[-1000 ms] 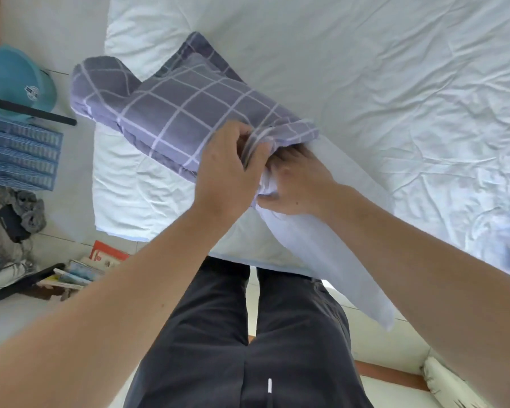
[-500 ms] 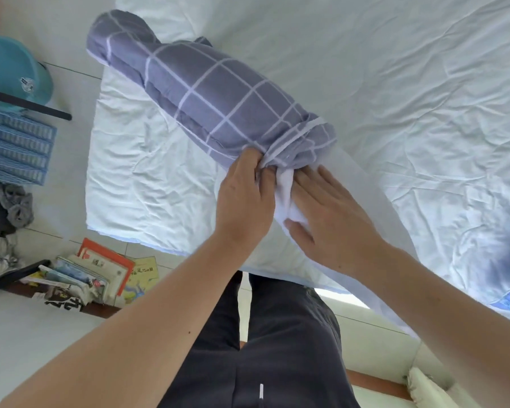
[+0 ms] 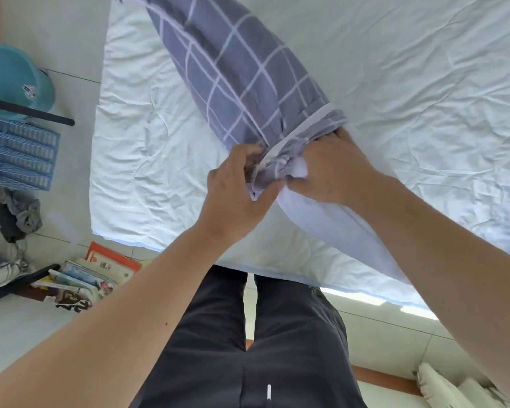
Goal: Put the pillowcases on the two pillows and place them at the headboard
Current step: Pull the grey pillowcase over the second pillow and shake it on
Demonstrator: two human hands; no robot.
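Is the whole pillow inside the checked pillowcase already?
No, the white pillow still sticks out of the checked pillowcase below both hands.

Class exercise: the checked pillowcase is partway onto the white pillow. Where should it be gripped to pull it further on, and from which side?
Grip the bunched open hem of the checked pillowcase, probably from both sides as the left hand and right hand do. The white pillow sticks out bare there, so the hem is the edge to draw along it.

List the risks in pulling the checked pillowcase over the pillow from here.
1. The pillowcase is bunched at its opening, where the left hand pinches it; it may snag rather than slide.
2. Most of the white pillow is uncovered and overhangs the bed edge; the right hand's grip could slip and drop it.
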